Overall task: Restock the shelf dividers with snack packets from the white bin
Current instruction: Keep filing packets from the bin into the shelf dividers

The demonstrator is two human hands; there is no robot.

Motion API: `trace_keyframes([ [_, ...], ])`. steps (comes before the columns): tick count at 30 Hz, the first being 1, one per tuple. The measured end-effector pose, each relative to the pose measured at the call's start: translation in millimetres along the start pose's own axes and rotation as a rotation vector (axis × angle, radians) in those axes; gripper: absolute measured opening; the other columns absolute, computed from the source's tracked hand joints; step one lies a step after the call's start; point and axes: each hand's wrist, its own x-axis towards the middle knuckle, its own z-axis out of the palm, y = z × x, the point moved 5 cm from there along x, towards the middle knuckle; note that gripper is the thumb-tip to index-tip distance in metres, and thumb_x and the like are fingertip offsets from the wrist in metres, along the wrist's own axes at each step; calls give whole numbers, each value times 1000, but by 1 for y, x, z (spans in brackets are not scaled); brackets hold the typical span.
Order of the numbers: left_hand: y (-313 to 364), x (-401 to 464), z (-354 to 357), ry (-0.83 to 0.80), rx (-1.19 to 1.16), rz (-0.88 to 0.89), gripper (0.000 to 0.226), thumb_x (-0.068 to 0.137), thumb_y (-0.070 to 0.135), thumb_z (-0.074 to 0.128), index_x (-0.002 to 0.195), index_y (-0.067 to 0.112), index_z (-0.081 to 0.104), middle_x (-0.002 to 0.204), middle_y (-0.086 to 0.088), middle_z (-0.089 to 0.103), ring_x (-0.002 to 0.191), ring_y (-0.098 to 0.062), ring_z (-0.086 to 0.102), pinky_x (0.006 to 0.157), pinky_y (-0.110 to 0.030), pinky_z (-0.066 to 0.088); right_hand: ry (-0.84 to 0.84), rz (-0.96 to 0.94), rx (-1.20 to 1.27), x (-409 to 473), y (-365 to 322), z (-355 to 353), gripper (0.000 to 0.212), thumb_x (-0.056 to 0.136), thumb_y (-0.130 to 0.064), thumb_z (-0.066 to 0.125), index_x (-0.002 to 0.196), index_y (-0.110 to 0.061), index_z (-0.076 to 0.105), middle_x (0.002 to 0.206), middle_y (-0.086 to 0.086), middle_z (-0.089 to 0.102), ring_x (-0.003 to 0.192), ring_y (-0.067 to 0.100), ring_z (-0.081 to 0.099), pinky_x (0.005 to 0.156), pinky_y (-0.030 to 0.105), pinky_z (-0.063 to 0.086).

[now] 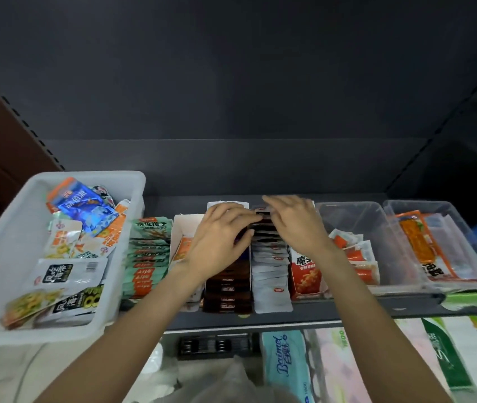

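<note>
A: Where are the hands?

B: Head view, centre of the frame. The left hand (220, 242) and right hand (295, 225) both reach over the upright row of silver-white foil snack packets (270, 274); fingers bent at its far end. Whether either pinches a packet, I cannot tell.

A: And the stock?

B: Left of the frame: the white plastic bin (7, 228), holding mixed packets, beside the green-and-orange packet row (144, 263).
</note>
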Motion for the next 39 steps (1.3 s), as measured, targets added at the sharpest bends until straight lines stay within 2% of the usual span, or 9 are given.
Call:
trace_keyframes([
  [4, -20, -32, -54, 197, -17, -142, 21, 89, 27, 51, 96, 18, 68, 92, 7, 65, 93, -13, 55, 87, -29, 39, 290, -18, 162, -11, -37, -26, 34, 92, -9, 50, 124, -15, 60, 117, 4, 65, 109, 23, 58, 95, 39, 43],
  [8, -65, -84, -109, 285, -7, -306, 18, 89, 25, 50, 88, 14, 65, 78, 6, 63, 75, -10, 55, 73, -27, 40, 288, -122, 360, -11, -112, -27, 33, 92, -16, 42, 115, -18, 65, 107, -2, 69, 97, 15, 62, 84, 34, 51],
  [13, -168, -157, -146, 50, 17, -658, 31, 83, 40, 50, 104, 22, 63, 87, 10, 65, 86, -13, 58, 72, -28, 44, 73, -261, 437, 9, -222, 10, 31, 90, -24, 41, 107, -26, 67, 96, -9, 72, 84, 13, 67, 69, 34, 54],
  [16, -237, -197, -146, -161, 64, -815, 32, 83, 25, 65, 115, 21, 62, 106, 1, 65, 98, -25, 60, 79, -33, 46, -51, -277, 354, 30, -278, 48, 28, 92, -21, 45, 109, -27, 67, 99, -7, 72, 85, 17, 66, 68, 32, 53],
  [23, -319, -229, -116, -501, 64, -782, 64, 90, 30, 56, 146, 15, 26, 145, -12, 35, 129, -31, 37, 104, -37, 33, -405, -19, 109, 86, -336, 168, 38, 97, -23, 42, 134, -18, 46, 134, 5, 49, 118, 25, 46, 92, 35, 40],
  [27, -337, -228, -97, -607, 70, -830, 75, 91, 36, 54, 148, 12, 11, 152, -16, 15, 137, -35, 23, 109, -41, 28, -510, 110, 50, 106, -342, 221, 58, 97, -33, 45, 146, -11, 25, 155, 10, 17, 141, 27, 18, 112, 39, 23],
  [30, -348, -228, -86, -638, 14, -891, 78, 91, 38, 53, 148, 12, 8, 153, -21, 7, 138, -37, 17, 109, -42, 25, -626, 79, -1, 104, -348, 247, 64, 99, -39, 39, 150, -14, 9, 159, 6, -2, 146, 21, -1, 117, 39, 10],
  [34, -354, -223, -86, -550, 42, -868, 72, 90, 35, 55, 146, 12, 16, 146, -18, 26, 128, -34, 31, 104, -38, 31, -655, 94, -113, 86, -350, 264, 67, 100, -44, 30, 151, -16, -3, 158, 6, -14, 145, 20, -12, 117, 42, 5],
  [39, -346, -221, -98, -412, -17, -847, 66, 87, 23, 58, 142, 14, 24, 135, -14, 40, 120, -31, 41, 96, -38, 38, -645, 134, -102, 78, -349, 263, 65, 101, -43, 28, 151, -18, -3, 158, 5, -13, 145, 18, -10, 117, 41, 5],
])
